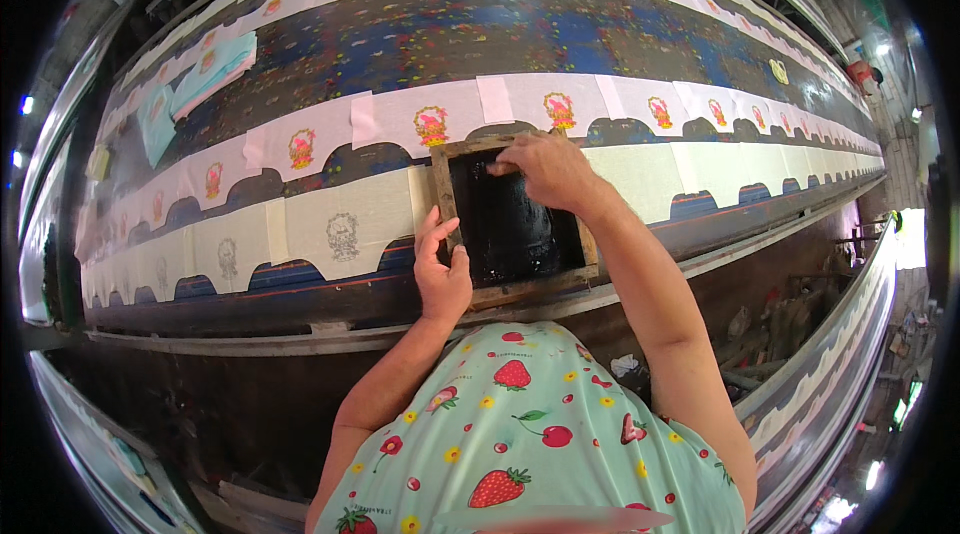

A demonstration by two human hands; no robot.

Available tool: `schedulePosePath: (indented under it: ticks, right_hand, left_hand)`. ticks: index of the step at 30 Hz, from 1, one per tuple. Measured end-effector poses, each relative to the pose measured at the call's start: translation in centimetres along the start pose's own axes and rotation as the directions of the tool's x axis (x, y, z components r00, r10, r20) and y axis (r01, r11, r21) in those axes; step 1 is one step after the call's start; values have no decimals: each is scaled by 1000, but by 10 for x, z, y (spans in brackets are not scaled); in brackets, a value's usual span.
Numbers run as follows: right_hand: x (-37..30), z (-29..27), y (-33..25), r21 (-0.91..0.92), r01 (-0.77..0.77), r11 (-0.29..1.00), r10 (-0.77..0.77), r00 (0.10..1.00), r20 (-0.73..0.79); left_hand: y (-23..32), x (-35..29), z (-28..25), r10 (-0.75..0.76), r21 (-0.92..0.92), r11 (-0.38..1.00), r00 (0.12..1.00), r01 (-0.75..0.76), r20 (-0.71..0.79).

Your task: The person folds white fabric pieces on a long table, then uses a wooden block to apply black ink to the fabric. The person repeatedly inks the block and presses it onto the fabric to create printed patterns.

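Observation:
A wooden screen-printing frame (447,196) lies on the near row of cream fabric pieces (385,209), in front of my body. Wet-looking black ink shines on its dark inner surface (515,224). My left hand (443,269) grips the frame's left rail, fingers bent over it and thumb near the inner edge. My right hand (548,169) is closed over the far end of the frame's inside, its fingertips pointing left. Whatever it holds is hidden against the black. Left of the frame, the cream pieces carry a thin black outline print (342,236).
A farther row of pale pink pieces bears red and yellow prints (432,126). Folded light-blue cloth (215,74) lies at the far left of the long paint-spotted table (370,34). A metal rail (330,342) runs along the near edge. Another table with fabric (820,359) stands at the right.

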State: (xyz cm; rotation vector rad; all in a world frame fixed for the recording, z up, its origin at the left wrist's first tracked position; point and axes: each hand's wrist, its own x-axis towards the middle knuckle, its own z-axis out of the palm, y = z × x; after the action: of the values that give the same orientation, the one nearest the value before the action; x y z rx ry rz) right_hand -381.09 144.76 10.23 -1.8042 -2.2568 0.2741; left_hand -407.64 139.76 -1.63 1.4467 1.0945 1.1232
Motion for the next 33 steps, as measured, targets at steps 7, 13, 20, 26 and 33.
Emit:
schedulePosePath:
  ticks: [7, 13, 20, 26, 33]
  right_hand:
    - [-29, 14, -21, -78, -57, 995, 56, 998, -7]
    - [-92, 20, -72, -46, -2, 999, -1, 999, -50]
    - [-136, 22, -104, 4, -45, 999, 45, 998, -33]
    - [-170, 17, -91, 241, -76, 968, 93, 994, -61]
    - [-213, 28, -52, 500, -247, 830, 473, 786, -398]
  left_hand:
    - [-5, 2, 1, 34, 33, 999, 999, -34, 1]
    - [-7, 3, 2, 30, -4, 1000, 1000, -30, -1]
    - [5, 3, 2, 35, 111, 993, 999, -37, 22]
    - [14, 7, 0, 64, 212, 974, 994, -81, 86]
    - [25, 3, 12, 64, 163, 984, 998, -67, 25]
